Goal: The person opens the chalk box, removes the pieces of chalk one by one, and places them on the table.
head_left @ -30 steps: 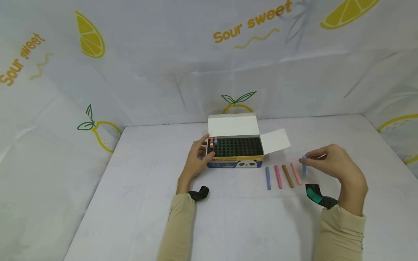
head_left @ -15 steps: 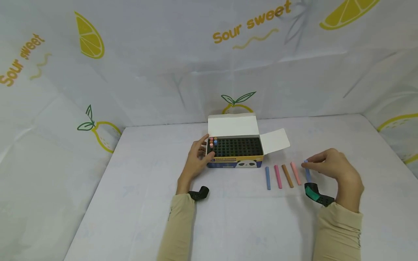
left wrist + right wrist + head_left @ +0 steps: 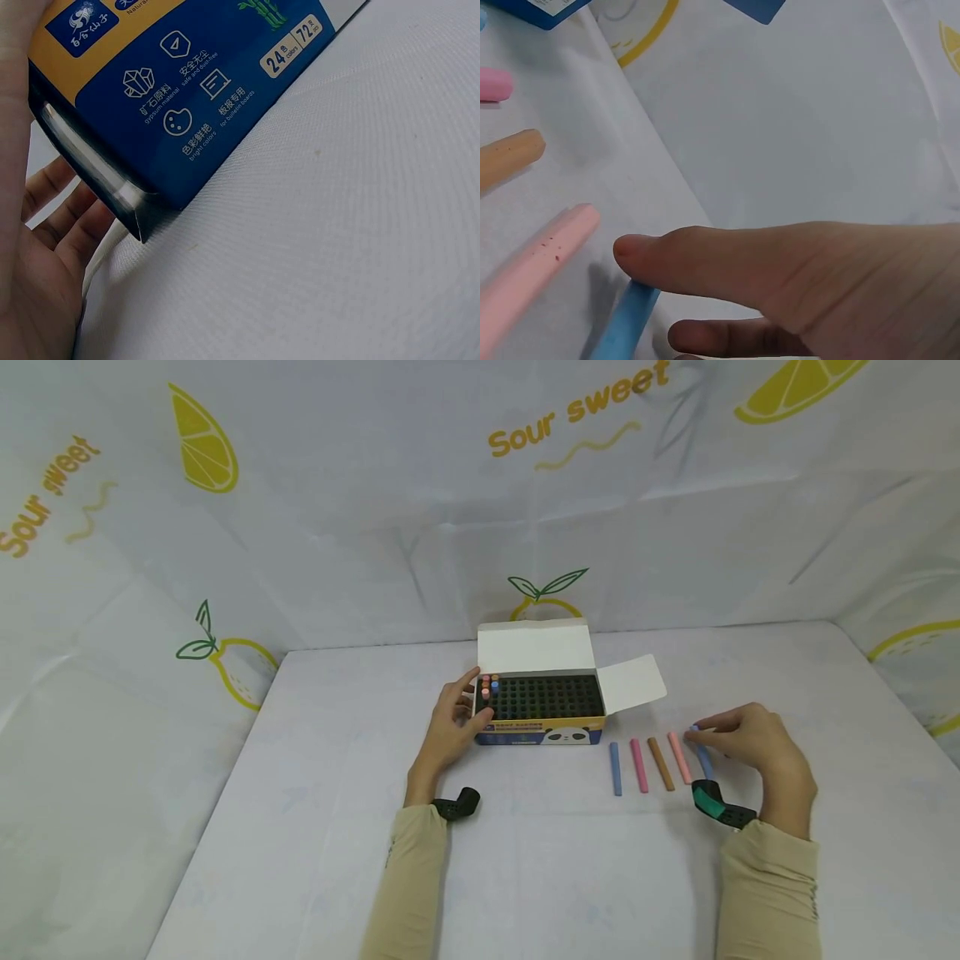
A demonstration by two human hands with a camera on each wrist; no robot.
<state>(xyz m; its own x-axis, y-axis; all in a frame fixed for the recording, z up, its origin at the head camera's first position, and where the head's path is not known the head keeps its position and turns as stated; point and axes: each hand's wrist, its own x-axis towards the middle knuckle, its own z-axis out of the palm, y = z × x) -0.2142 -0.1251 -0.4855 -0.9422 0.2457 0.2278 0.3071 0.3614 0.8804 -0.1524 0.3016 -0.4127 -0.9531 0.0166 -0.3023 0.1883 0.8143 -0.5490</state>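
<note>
The person's right hand is low over the table, at the right end of a row of chalk sticks; its thumb and fingers pinch a blue chalk, so the fingers are grasping it; in the right wrist view the blue chalk sits under the thumb and its lower end is on the table cloth or very near, cannot tell which. The blue chalk lies just beside the light pink chalk, about parallel w/ it. Left of that, in order, lie a brown chalk, a pink chalk and another blue stick; they are near each other but apart, all flat on the table.

The left hand holds the left end of the chalk box; thumb at the top edge, fingers curled round the side, so the fingers are grasping the box; the left wrist view shows the blue side of the box w/ print "24" and "72" and the palm against it. The box stands open at the middle of the table, lid flap up at the back, side flap out to the right. Inside is a black grid tray; a few chalk ends stand in its left corner, next to the left thumb.

Behind the table hangs a white cloth w/ lemon prints.
</note>
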